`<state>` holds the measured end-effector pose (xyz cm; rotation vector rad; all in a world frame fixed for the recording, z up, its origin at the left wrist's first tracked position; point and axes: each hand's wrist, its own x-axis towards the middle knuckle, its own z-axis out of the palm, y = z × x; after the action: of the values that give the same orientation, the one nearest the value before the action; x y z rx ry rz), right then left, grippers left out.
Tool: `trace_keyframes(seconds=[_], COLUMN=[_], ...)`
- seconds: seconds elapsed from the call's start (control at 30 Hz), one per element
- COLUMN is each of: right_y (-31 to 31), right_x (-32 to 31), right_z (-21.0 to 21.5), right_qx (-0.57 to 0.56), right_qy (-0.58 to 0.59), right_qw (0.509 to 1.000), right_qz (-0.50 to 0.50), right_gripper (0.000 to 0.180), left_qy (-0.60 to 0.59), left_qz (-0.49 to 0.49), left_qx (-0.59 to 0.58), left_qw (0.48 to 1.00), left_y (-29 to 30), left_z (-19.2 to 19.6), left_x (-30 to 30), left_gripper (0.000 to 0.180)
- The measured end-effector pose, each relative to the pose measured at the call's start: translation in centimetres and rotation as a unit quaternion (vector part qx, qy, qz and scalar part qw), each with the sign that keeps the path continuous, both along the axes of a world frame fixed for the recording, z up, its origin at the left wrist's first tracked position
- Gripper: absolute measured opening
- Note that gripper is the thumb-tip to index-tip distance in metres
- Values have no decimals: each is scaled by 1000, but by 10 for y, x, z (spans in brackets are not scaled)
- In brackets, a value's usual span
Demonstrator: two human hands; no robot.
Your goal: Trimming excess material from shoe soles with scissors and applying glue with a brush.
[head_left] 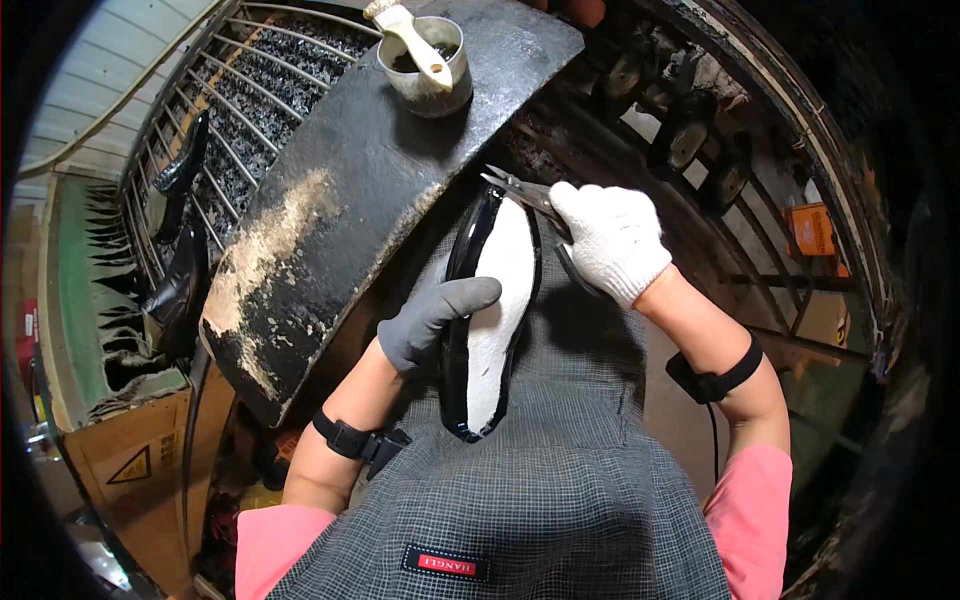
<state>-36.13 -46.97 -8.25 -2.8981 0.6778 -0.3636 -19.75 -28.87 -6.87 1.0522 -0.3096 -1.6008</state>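
A glossy black shoe (pixel 458 375) rests over my lap, its underside up and its toe-to-heel length running away from me. Its white bottom (pixel 500 300) faces me, with the black leather folded round the edge. My left hand (pixel 430 318), in a grey glove, is closed round the shoe's left side, thumb lying on the white bottom. In a white knitted glove, my right hand (pixel 612 240) grips a pair of scissors (pixel 535 195). Their blades are parted and reach over the far tip of the shoe. The dark handles partly hide under my fingers.
A worn black bench board (pixel 400 170) slants ahead, carrying a grey pot (pixel 440 90) with a white-handled brush (pixel 415 50) across it. At left, black shoes (pixel 180 270) hang by a metal rack (pixel 225 110) beside a green-sided box (pixel 85 290). Dark shelving holds an orange box (pixel 812 230) at right.
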Motion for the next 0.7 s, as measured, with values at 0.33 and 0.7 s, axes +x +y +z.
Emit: trace_keyframes(seconds=[0.33,0.7], right_y=[68,84], right_x=[-13,49], right_z=[28,6], right_qx=[426,542], right_qy=[67,60], right_qw=[890,838], right_qz=[151,13], right_gripper=[17,10], left_qy=[107,190], left_qz=[102,205], left_qx=[-32,-127], left_qw=[989,952], left_y=[61,71], left_z=[-47,-100], left_x=[35,39], left_gripper=[71,69])
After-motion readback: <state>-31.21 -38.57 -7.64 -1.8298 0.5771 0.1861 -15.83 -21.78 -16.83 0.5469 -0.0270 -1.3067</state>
